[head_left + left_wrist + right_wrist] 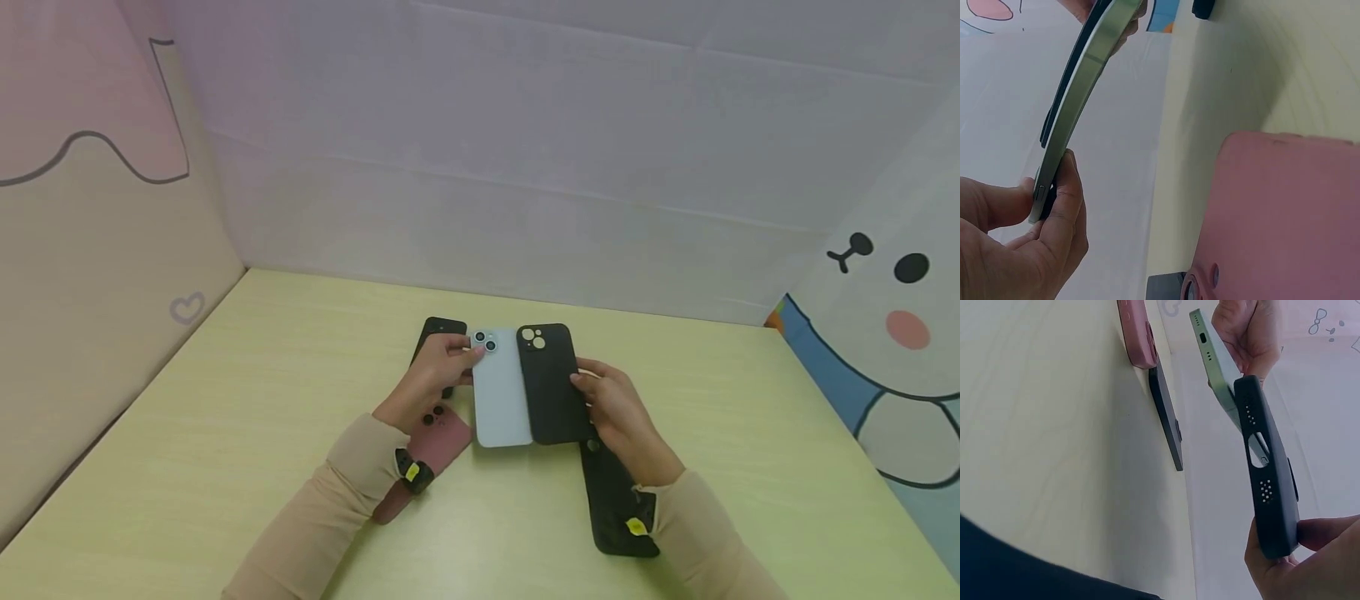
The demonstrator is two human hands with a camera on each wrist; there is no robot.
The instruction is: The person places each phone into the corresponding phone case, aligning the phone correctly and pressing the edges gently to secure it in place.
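Observation:
My left hand [441, 367] pinches a pale blue phone [501, 396] by its upper left edge, with its back and two camera lenses facing me. A black phone case [553, 387] with camera cutouts is in my right hand [618, 412], gripped at its right side between thumb and fingers. Both are held raised above the table, side by side. The left wrist view shows the phone's edge [1075, 87] with the case overlapping its far part. Seen from the right wrist, the case's bottom edge [1266, 481] has a port opening and the phone [1216, 362] is partly behind it.
A pink-cased phone [438, 437] lies on the table [262, 400] beneath my left wrist. Behind it is a dark phone [447, 326], partly covered by my left hand. Another black phone or case [618, 508] lies under my right wrist. Printed cloth walls [525, 167] enclose the table.

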